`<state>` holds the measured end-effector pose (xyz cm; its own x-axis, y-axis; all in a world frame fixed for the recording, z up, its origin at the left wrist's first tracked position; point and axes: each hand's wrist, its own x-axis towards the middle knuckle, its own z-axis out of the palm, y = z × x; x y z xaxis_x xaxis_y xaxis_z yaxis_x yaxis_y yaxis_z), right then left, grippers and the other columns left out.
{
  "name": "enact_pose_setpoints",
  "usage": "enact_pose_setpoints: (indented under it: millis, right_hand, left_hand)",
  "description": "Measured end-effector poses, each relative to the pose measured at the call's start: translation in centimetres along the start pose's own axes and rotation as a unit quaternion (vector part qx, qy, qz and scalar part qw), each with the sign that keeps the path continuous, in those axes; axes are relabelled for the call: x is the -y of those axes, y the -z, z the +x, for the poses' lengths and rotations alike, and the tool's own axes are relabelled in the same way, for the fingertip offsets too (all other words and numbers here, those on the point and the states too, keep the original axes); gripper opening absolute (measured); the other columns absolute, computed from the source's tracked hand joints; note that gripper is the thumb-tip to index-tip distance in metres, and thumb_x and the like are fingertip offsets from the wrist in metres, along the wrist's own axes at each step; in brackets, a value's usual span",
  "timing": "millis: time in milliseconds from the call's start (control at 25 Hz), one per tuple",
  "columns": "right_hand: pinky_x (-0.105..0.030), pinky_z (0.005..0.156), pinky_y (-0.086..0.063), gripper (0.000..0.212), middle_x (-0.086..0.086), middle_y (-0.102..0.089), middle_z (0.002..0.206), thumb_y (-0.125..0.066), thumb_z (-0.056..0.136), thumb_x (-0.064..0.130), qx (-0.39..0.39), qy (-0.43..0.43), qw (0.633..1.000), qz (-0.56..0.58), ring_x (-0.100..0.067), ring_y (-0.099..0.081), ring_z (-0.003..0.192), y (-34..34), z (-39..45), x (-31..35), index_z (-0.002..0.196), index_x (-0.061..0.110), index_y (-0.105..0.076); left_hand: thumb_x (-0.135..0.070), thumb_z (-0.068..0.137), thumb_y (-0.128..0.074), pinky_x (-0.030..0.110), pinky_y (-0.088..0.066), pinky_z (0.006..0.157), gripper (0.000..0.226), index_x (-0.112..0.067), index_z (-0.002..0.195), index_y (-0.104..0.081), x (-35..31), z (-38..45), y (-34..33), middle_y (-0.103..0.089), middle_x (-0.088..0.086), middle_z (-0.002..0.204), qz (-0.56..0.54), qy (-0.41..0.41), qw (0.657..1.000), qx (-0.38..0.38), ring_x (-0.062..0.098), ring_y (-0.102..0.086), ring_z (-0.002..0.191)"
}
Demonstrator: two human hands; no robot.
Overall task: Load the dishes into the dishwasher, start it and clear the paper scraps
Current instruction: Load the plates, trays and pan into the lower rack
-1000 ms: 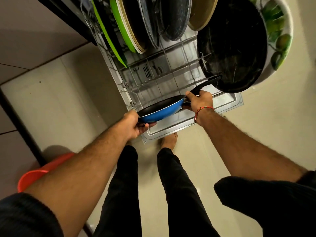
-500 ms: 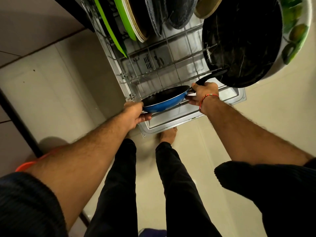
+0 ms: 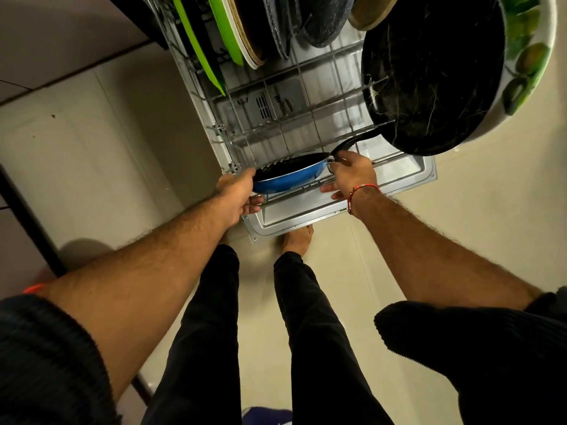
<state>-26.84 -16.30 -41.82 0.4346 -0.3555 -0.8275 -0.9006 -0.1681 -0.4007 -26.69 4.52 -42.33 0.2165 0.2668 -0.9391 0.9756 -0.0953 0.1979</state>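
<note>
Over the pulled-out lower rack [image 3: 310,118] of the dishwasher, the loading is looking well along: upright plates are filling the far slots, among them a bright green plate [image 3: 222,29] and a speckled dark plate [image 3: 325,16], while a large black marbled plate [image 3: 429,72] is leaning in front of a fruit-patterned bowl [image 3: 530,53] on the right. Judging by this, starting the machine and clearing the paper scraps are still waiting; no scraps are showing. The open dishwasher door [image 3: 352,197] is lying flat beneath the rack, close to the person's bare feet. At the rack's near edge, the blue frying pan [image 3: 291,177] is tilting on the front wires. The left hand [image 3: 236,194] is gripping the pan's near rim, fingers curling under it. The right hand [image 3: 349,176] is pinching the base of the black handle [image 3: 352,142], its lower fingers spreading loose. That handle is reaching toward the marbled plate, which is likely crowding the pan's seating.
</note>
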Motion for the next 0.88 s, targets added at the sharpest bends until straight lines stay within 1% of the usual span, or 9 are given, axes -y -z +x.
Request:
enact_pose_setpoints:
  millis: [80,160,200,280,360,480,600,720,880]
  right_hand:
    - [-0.023,0.041,-0.049,0.036,0.004,-0.063,0.121,-0.052,0.1,0.013,-0.014,0.035,0.999,-0.022,-0.019,-0.072,0.063,-0.2,-0.3,-0.1,0.136,0.018,-0.054]
    - [-0.024,0.044,-0.05,0.036,0.0,-0.064,0.12,-0.052,0.1,0.014,-0.014,0.064,0.998,-0.027,-0.021,-0.072,0.069,-0.5,-1.0,0.2,0.136,0.019,-0.054]
    - [-0.025,0.046,-0.051,0.036,0.0,-0.064,0.117,-0.052,0.1,0.014,-0.01,0.069,0.997,-0.022,-0.024,-0.073,0.074,-0.5,-1.4,0.4,0.136,0.019,-0.054]
    - [-0.025,0.047,-0.052,0.036,0.0,-0.063,0.112,-0.051,0.1,0.013,-0.002,0.066,0.998,-0.014,-0.026,-0.073,0.079,-0.5,-2.5,1.0,0.136,0.017,-0.053]
    - [-0.022,0.046,-0.05,0.035,-0.003,-0.062,0.113,-0.051,0.1,0.011,0.017,0.061,0.998,0.0,-0.023,-0.069,0.07,-0.5,-4.2,1.9,0.135,0.014,-0.053]
    - [-0.022,0.045,-0.05,0.033,-0.006,-0.062,0.111,-0.051,0.099,0.008,0.052,0.077,0.995,0.024,-0.017,-0.063,0.059,-0.6,-8.0,4.4,0.132,0.007,-0.055]
    - [-0.022,0.046,-0.052,0.029,-0.006,-0.063,0.114,-0.053,0.099,0.008,0.086,0.104,0.99,0.036,-0.017,-0.065,0.063,-0.5,-13.5,7.6,0.127,0.011,-0.058]
    - [-0.024,0.053,-0.055,0.029,-0.003,-0.065,0.104,-0.054,0.098,0.009,0.13,0.147,0.979,0.051,-0.019,-0.065,0.073,-0.1,-20.7,11.1,0.126,0.012,-0.06]
    - [-0.031,0.056,-0.05,0.029,-0.011,-0.068,0.107,-0.057,0.096,0.01,0.205,0.212,0.954,0.052,-0.017,-0.062,0.068,-0.8,-29.6,15.6,0.125,0.012,-0.06]
  left_hand:
    - [-0.038,0.1,-0.056,0.028,-0.055,0.049,0.034,-0.013,0.123,-0.059,0.1,0.2,0.3,-0.069,0.006,0.089,0.036,-0.025,0.998,-0.05,0.016,-0.067,0.066]
    - [-0.04,0.097,-0.058,0.029,-0.054,0.051,0.041,-0.019,0.132,-0.056,0.0,0.0,1.0,-0.068,0.009,0.108,0.07,-0.056,0.992,-0.084,0.018,-0.068,0.081]
    - [-0.041,0.096,-0.059,0.031,-0.058,0.058,0.044,-0.022,0.135,-0.054,-0.2,-0.2,1.3,-0.062,0.009,0.12,0.093,-0.075,0.989,-0.093,0.02,-0.067,0.09]
    - [-0.042,0.095,-0.06,0.039,-0.06,0.084,0.047,-0.025,0.137,-0.053,-0.7,-1.5,2.2,-0.048,0.006,0.133,0.134,-0.111,0.979,-0.104,0.022,-0.062,0.101]
    - [-0.042,0.095,-0.06,0.041,-0.057,0.093,0.044,-0.026,0.135,-0.055,-1.1,-3.6,3.4,-0.043,0.005,0.133,0.141,-0.135,0.976,-0.095,0.022,-0.06,0.102]
    - [-0.052,0.094,-0.055,0.044,-0.057,0.094,0.037,-0.033,0.125,-0.059,-1.4,-7.5,5.9,-0.051,0.001,0.13,0.119,-0.173,0.975,-0.07,0.023,-0.063,0.105]
    - [-0.057,0.097,-0.044,0.046,-0.054,0.095,0.034,-0.034,0.117,-0.06,-1.6,-12.9,8.6,-0.061,-0.002,0.12,0.078,-0.222,0.97,-0.066,0.022,-0.063,0.108]
    - [-0.055,0.1,-0.042,0.044,-0.054,0.094,0.033,-0.031,0.114,-0.06,-1.9,-19.2,12.2,-0.063,-0.003,0.114,0.034,-0.266,0.96,-0.084,0.021,-0.064,0.107]
    - [-0.063,0.095,-0.039,0.044,-0.053,0.097,0.049,-0.028,0.119,-0.064,-1.8,-26.0,17.5,-0.065,-0.001,0.114,-0.012,-0.313,0.94,-0.135,0.021,-0.064,0.105]
